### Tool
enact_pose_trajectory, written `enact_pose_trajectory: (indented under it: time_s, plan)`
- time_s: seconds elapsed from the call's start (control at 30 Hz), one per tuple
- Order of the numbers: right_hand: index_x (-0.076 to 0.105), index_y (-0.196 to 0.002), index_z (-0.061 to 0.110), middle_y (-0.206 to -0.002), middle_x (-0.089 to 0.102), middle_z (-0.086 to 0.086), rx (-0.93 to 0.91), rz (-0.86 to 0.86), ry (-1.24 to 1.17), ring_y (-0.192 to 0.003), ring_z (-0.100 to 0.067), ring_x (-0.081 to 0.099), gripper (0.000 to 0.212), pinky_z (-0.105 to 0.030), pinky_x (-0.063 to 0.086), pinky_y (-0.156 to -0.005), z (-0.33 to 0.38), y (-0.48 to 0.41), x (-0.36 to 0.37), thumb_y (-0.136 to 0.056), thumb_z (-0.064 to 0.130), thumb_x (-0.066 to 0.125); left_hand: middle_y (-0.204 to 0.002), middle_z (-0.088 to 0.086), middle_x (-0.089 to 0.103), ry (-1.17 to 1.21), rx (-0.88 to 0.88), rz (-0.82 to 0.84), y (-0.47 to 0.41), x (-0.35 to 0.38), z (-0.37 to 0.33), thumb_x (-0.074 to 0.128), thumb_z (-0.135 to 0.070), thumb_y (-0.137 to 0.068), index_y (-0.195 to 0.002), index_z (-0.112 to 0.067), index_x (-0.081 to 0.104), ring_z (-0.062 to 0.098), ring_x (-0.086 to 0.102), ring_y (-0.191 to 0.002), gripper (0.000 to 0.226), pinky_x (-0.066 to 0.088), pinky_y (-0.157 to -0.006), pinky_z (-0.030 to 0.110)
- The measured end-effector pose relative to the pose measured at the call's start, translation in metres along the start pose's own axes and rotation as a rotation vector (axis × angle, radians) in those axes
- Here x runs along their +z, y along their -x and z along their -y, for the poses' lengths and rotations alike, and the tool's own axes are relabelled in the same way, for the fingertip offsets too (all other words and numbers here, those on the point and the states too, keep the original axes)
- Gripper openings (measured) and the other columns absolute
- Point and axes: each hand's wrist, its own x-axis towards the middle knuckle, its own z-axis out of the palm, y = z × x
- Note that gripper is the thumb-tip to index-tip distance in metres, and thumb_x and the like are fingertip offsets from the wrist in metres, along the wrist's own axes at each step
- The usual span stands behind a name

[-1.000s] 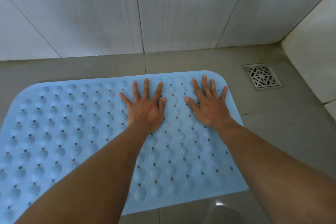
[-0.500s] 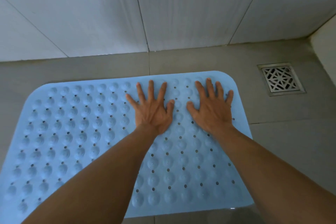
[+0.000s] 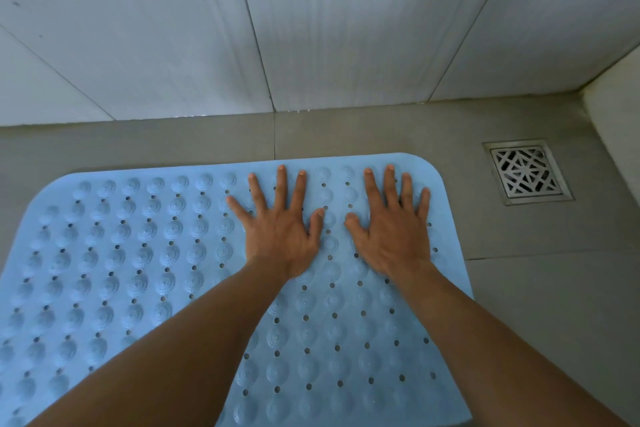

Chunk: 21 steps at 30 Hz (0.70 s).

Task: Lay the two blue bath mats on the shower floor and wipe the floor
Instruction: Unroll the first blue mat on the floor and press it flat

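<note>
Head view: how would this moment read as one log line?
left hand: open, flat on mat | right hand: open, flat on mat | drain: uncovered, right of mat | second mat: not seen

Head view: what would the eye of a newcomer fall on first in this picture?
The large blue bath mat, dotted with bumps and holes, lies flat on the grey shower floor. The left hand and right hand press on its far right part, side by side, fingers spread. A square metal drain sits in the floor right of the mat.
</note>
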Motion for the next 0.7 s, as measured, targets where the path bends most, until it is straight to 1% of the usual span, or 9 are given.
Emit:
enact_pose_trajectory:
  time_s: [0.1,0.2,0.3,0.37,0.43,0.5,0.57,0.7]
  plan:
    - [-0.015,-0.158,0.029,-0.167,-0.017,-0.008,-0.008,-0.005,0.027,-0.153,-0.033,-0.015,0.082,-0.059,-0.006,-0.121,-0.001,-0.001,0.000,-0.088,0.067,0.004,-0.167,-0.001,-0.015,0.007,0.002,-0.001,0.000,-0.001,-0.001,-0.002,-0.067,-0.093,-0.157,-0.035,-0.014,0.045,-0.016,-0.149,0.073,-0.003,-0.110,0.076]
    - [-0.013,-0.159,0.029,-0.168,-0.015,-0.007,-0.006,-0.022,0.039,-0.154,-0.032,-0.011,0.082,-0.058,-0.006,-0.122,-0.001,0.001,0.000,-0.088,0.067,0.004,-0.166,-0.001,-0.019,0.013,0.007,0.007,0.000,0.000,0.001,-0.002,-0.067,-0.093,-0.156,-0.035,-0.017,0.045,-0.019,-0.149,0.072,-0.005,-0.110,0.075]
    - [-0.015,-0.158,0.031,-0.167,-0.016,-0.005,0.005,-0.002,0.054,-0.154,-0.032,-0.012,0.084,-0.057,-0.007,-0.122,-0.001,0.000,0.001,-0.085,0.069,0.000,-0.165,-0.001,-0.023,0.032,0.010,0.037,-0.001,-0.002,0.001,-0.001,-0.067,-0.093,-0.156,-0.035,-0.018,0.044,-0.023,-0.148,0.072,-0.007,-0.109,0.075]
    - [-0.016,-0.158,0.031,-0.167,-0.017,-0.004,0.010,0.026,0.056,-0.153,-0.031,-0.014,0.082,-0.056,-0.009,-0.121,0.000,-0.002,-0.001,-0.088,0.070,0.003,-0.164,-0.002,-0.026,0.047,0.012,0.079,-0.002,-0.005,0.002,0.000,-0.068,-0.094,-0.155,-0.035,-0.019,0.045,-0.026,-0.146,0.073,-0.009,-0.108,0.076]
    - [-0.017,-0.157,0.032,-0.167,-0.020,-0.003,0.013,0.079,0.050,-0.153,-0.030,-0.018,0.077,-0.058,-0.011,-0.120,0.003,-0.002,-0.005,-0.095,0.066,0.011,-0.163,-0.003,-0.028,0.057,0.015,0.156,-0.005,-0.012,0.004,0.003,-0.069,-0.094,-0.154,-0.036,-0.021,0.044,-0.028,-0.146,0.073,-0.010,-0.108,0.076]
    - [-0.018,-0.157,0.032,-0.166,-0.021,-0.003,0.027,0.109,0.050,-0.152,-0.028,-0.021,0.073,-0.060,-0.013,-0.119,0.003,0.001,-0.011,-0.099,0.062,0.015,-0.162,-0.002,-0.030,0.088,0.039,0.218,-0.005,-0.021,0.006,0.004,-0.070,-0.094,-0.153,-0.037,-0.023,0.043,-0.028,-0.146,0.073,-0.012,-0.109,0.075]
    - [-0.019,-0.157,0.031,-0.166,-0.022,-0.004,0.053,0.106,0.039,-0.152,-0.026,-0.022,0.072,-0.061,-0.013,-0.119,0.010,0.005,-0.019,-0.100,0.060,0.014,-0.162,0.000,-0.030,0.141,0.077,0.210,-0.001,-0.029,0.014,0.007,-0.068,-0.097,-0.153,-0.038,-0.023,0.041,-0.025,-0.148,0.071,-0.011,-0.112,0.072]
    - [-0.018,-0.157,0.028,-0.166,-0.023,-0.006,0.064,0.034,-0.032,-0.152,-0.025,-0.022,0.072,-0.058,-0.015,-0.119,0.044,0.029,-0.028,-0.101,0.060,0.014,-0.164,0.003,-0.026,0.249,0.175,0.112,0.030,-0.034,0.044,0.012,-0.058,-0.102,-0.155,-0.036,-0.019,0.034,-0.019,-0.151,0.065,-0.007,-0.118,0.065]
